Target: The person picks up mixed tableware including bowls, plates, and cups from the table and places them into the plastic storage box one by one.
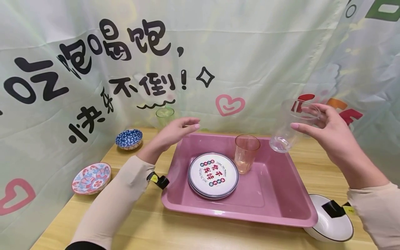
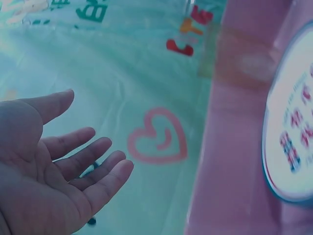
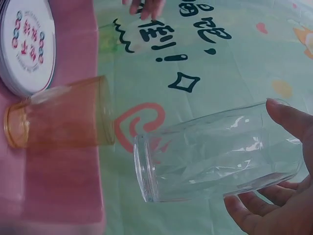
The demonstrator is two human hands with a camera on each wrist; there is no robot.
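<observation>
My right hand (image 1: pixel 326 126) grips a clear drinking glass (image 1: pixel 282 133) near its rim, thumb on one side and fingers on the other. The glass tilts a little, its base over the back right edge of a pink basin (image 1: pixel 275 187). Inside the basin stand an orange tumbler (image 1: pixel 245 156) and a stack of white plates (image 1: pixel 213 175) with printed writing. My left hand (image 1: pixel 175 133) hovers empty over the basin's back left corner, fingers loosely extended, as the left wrist view (image 2: pixel 54 171) also shows. Behind it stands a green glass (image 1: pixel 164 116), partly hidden by the hand.
On the left of the wooden table (image 1: pixel 150 218) are a blue patterned bowl (image 1: pixel 128 139) and a red-and-blue patterned bowl (image 1: pixel 92 177). A white bowl (image 1: pixel 331 222) with a dark rim sits by the basin's front right corner. A printed curtain (image 1: pixel 250 62) hangs behind and to the left.
</observation>
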